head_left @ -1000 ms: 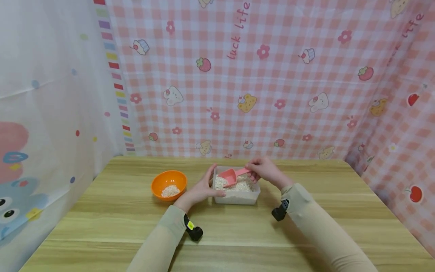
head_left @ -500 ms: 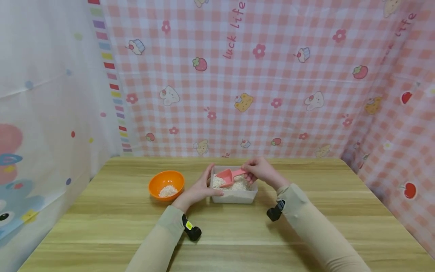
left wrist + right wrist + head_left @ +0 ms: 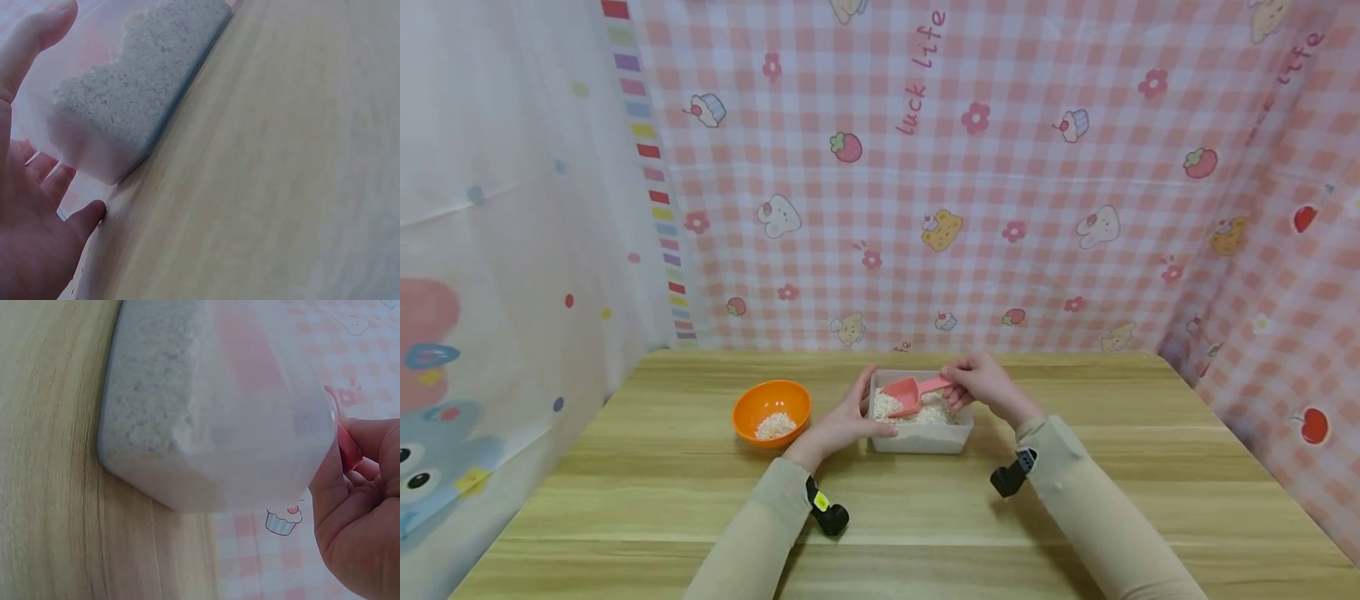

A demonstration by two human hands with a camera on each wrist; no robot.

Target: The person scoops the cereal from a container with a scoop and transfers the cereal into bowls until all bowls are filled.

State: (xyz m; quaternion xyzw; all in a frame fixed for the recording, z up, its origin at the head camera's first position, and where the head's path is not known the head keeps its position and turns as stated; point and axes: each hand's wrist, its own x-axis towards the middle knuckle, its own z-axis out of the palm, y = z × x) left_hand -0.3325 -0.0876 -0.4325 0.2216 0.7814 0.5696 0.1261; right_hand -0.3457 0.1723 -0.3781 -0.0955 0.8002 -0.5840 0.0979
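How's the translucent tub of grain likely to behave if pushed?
The tub should slide rather than roll: it's boxy and sits flat on the table. Tipping seems unlikely, since the grain fills its lower part and probably weighs it down. Walls may flex slightly under a squeeze; they look like thin plastic.

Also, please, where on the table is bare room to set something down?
Free: the table between left sleeve and right sleeve, near side of the container; left of the orange bowl; right of the right sleeve. Crowded: between bowl and container, where left hand sits, and around the pink scoop and right hand.
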